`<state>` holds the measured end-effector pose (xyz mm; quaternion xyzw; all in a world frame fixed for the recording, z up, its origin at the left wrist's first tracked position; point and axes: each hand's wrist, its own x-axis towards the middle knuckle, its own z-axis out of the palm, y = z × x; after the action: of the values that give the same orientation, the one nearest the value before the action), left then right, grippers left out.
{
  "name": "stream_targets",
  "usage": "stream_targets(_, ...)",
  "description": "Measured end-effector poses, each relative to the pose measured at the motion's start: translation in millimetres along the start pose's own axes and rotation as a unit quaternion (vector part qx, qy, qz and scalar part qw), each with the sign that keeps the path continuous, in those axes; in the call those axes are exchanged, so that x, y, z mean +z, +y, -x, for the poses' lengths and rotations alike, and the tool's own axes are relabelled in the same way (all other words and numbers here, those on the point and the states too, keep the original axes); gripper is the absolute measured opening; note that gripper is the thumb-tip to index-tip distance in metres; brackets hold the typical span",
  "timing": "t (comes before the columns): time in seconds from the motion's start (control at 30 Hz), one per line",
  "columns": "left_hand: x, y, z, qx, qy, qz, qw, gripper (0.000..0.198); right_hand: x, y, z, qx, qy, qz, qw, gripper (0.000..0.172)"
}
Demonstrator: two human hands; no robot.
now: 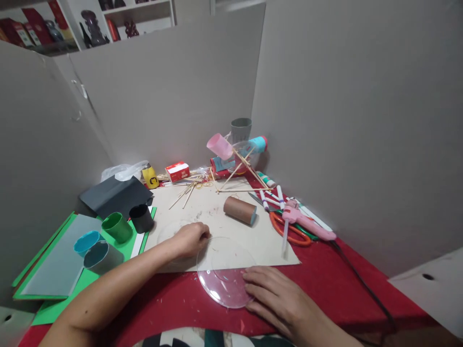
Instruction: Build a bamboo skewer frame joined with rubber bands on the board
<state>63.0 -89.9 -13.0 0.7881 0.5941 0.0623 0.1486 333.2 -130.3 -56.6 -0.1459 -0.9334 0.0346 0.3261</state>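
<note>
A round clear plastic disc (226, 284) lies partly over the front edge of the white paper board and partly over the red cloth. My right hand (277, 299) has its fingers over the disc's right rim, holding it there. My left hand (191, 239) is closed beside the disc's upper left rim, and its curled fingers hide whatever is in them. Behind that wrist shows the faint outline of another clear round piece (164, 232). A brown cardboard tube (239, 210) lies on its side on the board, beyond both hands.
On the right lie a pink glue gun (307, 224), orange-handled scissors (289, 233) and several markers (280, 196). A stick frame (246, 166) with a pink cup (220, 146) stands at the back. Several coloured paper cups (117, 227) stand left; grey panels (173, 96) surround the table.
</note>
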Motion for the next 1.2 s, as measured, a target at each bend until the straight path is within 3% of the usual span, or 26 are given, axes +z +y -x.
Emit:
stream_targets(0.23,-7.4,-4.2,-2.0,-0.029,-0.002,-0.074,0.997,0.02,9.3,24.6,-7.2,0.051,-0.017,0.03,0.998,0.025)
stream_targets(0.37,-9.0,-2.7,-4.1,-0.047,-0.008,-0.088,0.995,0.018,5.9,28.4,-12.0,0.073,-0.071,0.016,0.995,0.023)
stream_targets(0.47,-9.3,-5.7,-8.5,-0.067,0.008,-0.087,0.994,0.018,5.5,30.8,-8.0,0.063,-0.097,0.026,0.993,0.035)
stream_targets(0.73,-14.1,-32.2,-23.5,-0.125,0.05,-0.128,0.983,0.02,22.0,45.9,-4.8,0.064,-0.073,0.07,0.993,0.031)
stream_targets(1.0,-8.6,-43.1,-29.0,-0.112,0.087,-0.159,0.977,0.026,21.4,43.2,-11.4,0.049,-0.066,0.07,0.994,0.032)
stream_targets(1.2,-2.3,-39.8,-26.8,-0.119,0.097,-0.187,0.97,0.034,13.5,29.2,-27.3,0.035,-0.107,0.067,0.991,0.035)
